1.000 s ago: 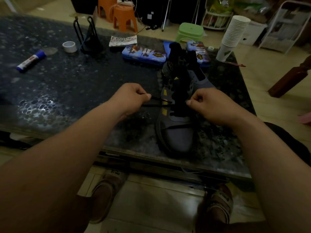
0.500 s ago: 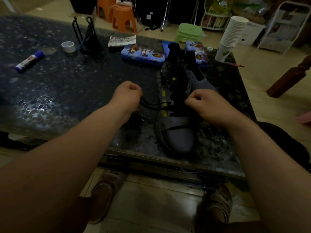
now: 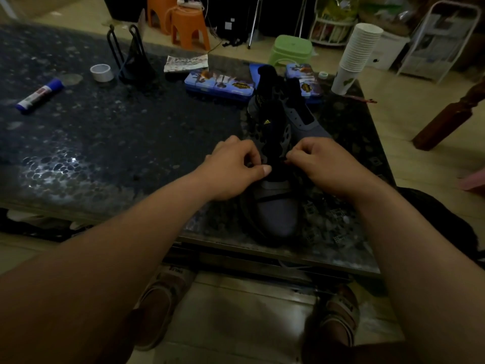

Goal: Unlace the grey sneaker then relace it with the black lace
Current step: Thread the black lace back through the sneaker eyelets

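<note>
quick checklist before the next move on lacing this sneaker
1. Grey sneaker flat on the table, toe toward the person: ok.
2. Left hand pinching the black lace at the middle eyelets: ok.
3. Right hand pinching it on the opposite side: ok.
4. Lowest crossing lies flat above the toe: ok.
5. Upper eyelets laced: not ok, they are empty.
6. Lace ends equal in length: cannot tell, they are hidden under the hands and too dark to see.
</note>
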Action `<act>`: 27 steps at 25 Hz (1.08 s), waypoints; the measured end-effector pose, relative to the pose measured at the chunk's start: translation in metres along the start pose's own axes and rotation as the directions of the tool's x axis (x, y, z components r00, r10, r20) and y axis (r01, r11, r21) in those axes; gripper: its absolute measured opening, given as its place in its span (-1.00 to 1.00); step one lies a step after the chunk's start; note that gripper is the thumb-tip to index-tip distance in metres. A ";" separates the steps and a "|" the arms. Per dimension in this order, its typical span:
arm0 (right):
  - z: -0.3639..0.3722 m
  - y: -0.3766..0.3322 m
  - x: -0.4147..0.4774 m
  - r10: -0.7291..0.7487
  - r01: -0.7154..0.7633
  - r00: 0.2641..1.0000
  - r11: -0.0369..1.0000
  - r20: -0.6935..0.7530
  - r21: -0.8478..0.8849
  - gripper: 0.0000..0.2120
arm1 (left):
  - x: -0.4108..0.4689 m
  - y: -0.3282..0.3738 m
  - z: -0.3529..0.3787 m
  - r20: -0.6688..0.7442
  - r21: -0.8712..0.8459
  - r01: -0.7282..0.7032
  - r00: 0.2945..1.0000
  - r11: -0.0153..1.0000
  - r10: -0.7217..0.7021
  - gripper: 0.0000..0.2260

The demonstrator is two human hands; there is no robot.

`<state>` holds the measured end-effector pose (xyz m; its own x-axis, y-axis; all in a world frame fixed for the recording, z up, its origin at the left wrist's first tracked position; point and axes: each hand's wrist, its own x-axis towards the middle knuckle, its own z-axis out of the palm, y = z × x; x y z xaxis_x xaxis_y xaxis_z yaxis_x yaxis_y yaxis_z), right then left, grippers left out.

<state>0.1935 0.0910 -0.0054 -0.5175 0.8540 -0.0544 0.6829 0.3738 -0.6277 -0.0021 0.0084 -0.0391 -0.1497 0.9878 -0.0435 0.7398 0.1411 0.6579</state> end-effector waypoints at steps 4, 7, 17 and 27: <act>0.001 0.001 0.000 0.003 -0.003 1.000 1.000 0.005 0.022 -0.76 | 0.004 -0.002 -0.001 -0.027 -0.002 -0.040 0.999 0.999 0.040 -0.80; 0.001 0.002 0.000 0.007 -0.007 1.000 1.000 0.010 0.028 -0.77 | 0.005 -0.003 -0.003 0.024 0.009 -0.049 0.999 0.999 0.049 -0.85; 0.003 0.004 0.002 0.057 -0.060 0.998 0.993 0.036 0.097 -0.78 | 0.010 0.012 0.005 0.002 -0.062 0.076 0.997 0.995 -0.076 -0.68; -0.013 0.012 -0.006 0.307 -0.242 0.952 0.736 0.007 0.632 -0.80 | 0.010 0.022 -0.007 -0.064 0.148 0.122 0.991 0.981 -0.114 -0.70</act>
<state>0.2117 0.0949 -0.0030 -0.2868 0.9248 -0.2502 0.3016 -0.1607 -0.9398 0.0078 0.0204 -0.0199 -0.2746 0.9590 -0.0702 0.8047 0.2692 0.5292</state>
